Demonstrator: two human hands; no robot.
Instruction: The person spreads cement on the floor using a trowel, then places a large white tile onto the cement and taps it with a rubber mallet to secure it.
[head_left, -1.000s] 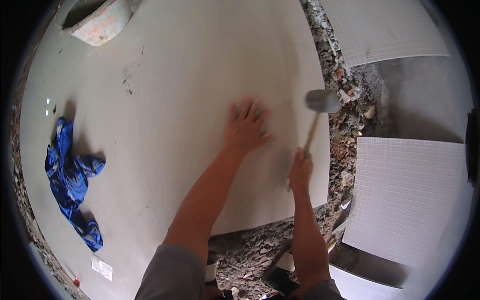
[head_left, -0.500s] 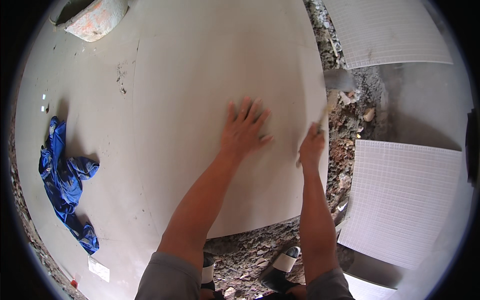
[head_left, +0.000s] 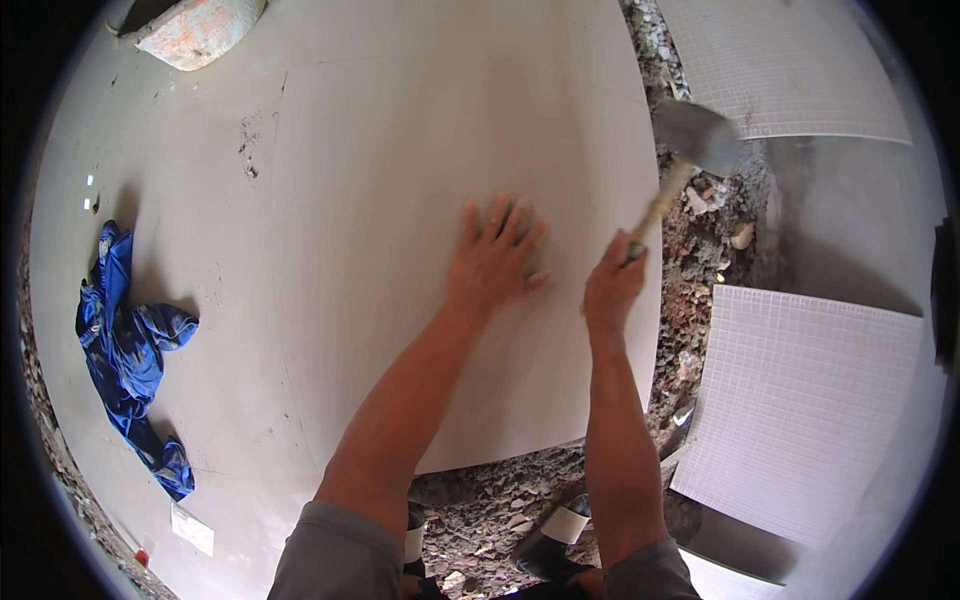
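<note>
My left hand lies flat on a large beige floor tile, fingers spread, holding nothing. My right hand is wrapped round the wooden handle of a mallet near the tile's right edge. The mallet's dark grey head is slightly blurred and hangs up and to the right, over the strip of rubble beside the tile. Whether the head touches anything there cannot be made out.
A crumpled blue cloth lies on the tiles at left, with a small white paper below it. A mortar-stained bucket stands far left. Gridded tile backs lie at right, beyond rubble. Rubble also borders the tile's near edge by my shoes.
The mallet's head has swung up and to the right, away from the tile edge. My right hand has shifted slightly left. My left hand stays almost in place, flat on the tile.
</note>
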